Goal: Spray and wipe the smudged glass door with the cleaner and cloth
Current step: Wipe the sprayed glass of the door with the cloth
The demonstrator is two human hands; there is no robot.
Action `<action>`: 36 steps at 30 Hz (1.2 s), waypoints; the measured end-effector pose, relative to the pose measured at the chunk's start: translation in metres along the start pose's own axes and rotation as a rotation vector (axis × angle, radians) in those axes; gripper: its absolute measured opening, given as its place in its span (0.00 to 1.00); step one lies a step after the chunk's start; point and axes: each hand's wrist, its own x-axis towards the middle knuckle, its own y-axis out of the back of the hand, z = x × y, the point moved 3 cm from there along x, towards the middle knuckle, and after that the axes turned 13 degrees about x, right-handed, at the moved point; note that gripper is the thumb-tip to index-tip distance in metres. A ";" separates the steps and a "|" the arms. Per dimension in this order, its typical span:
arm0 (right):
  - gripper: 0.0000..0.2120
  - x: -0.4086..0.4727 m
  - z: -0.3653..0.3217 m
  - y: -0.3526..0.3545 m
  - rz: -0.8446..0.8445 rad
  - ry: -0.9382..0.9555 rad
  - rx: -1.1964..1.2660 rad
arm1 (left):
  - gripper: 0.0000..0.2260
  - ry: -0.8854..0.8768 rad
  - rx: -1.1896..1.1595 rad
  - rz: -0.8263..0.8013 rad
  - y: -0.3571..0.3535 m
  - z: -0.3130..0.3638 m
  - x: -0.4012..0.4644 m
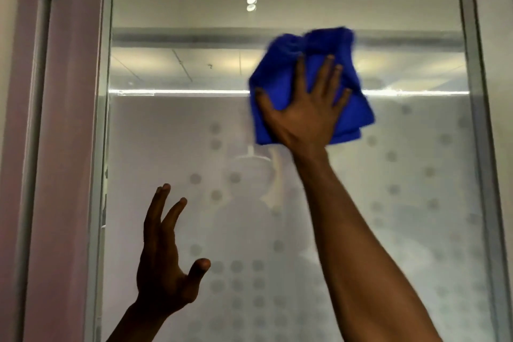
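Two hands are in my head view, both raised in front of the glass door [172, 125]. My right hand [304, 116] is spread flat, fingers straight and fanned, palm pressing a blue cloth [280, 91] against the pane. The cloth is bunched and folded, lying between the palm and the glass, high on the door and right of centre. Its upper edge overlaps a horizontal metal bar [180, 37] seen through the glass; its lower part overlaps the top edge of the frosted band [166, 164]. The cloth's outline is blurred.

My left hand [163, 255] is lower and to the left, near the door's left frame [97, 175]. It holds nothing: fingers straight and loosely parted, thumb out to the right. I cannot tell whether its fingertips touch the glass.

The frosted band carries a pattern of grey dots [236, 266]. Above it the pane is clear and shows ceiling lights [251, 3]. A pale wall edge [69, 119] stands left of the frame. The cleaner does not appear in this view.
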 end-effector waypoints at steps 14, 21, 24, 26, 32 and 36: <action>0.44 -0.080 0.106 0.057 -0.040 -0.059 -0.129 | 0.36 0.096 0.058 0.220 0.002 -0.009 0.075; 0.44 -0.057 -0.003 -0.004 -0.065 0.053 -0.069 | 0.35 0.071 -0.044 0.255 0.002 -0.006 0.071; 0.42 -0.125 -0.062 -0.034 -0.201 0.276 -0.016 | 0.36 0.185 -0.107 0.311 0.017 -0.010 0.060; 0.41 -0.174 -0.072 -0.038 -0.254 0.285 0.049 | 0.35 0.182 0.042 0.353 0.032 -0.003 0.043; 0.40 -0.404 -0.042 -0.025 -0.538 0.059 0.151 | 0.31 0.163 0.243 0.220 0.037 0.037 -0.018; 0.35 -0.486 0.004 -0.007 -0.628 0.010 0.045 | 0.31 0.090 0.256 0.035 0.007 0.040 -0.058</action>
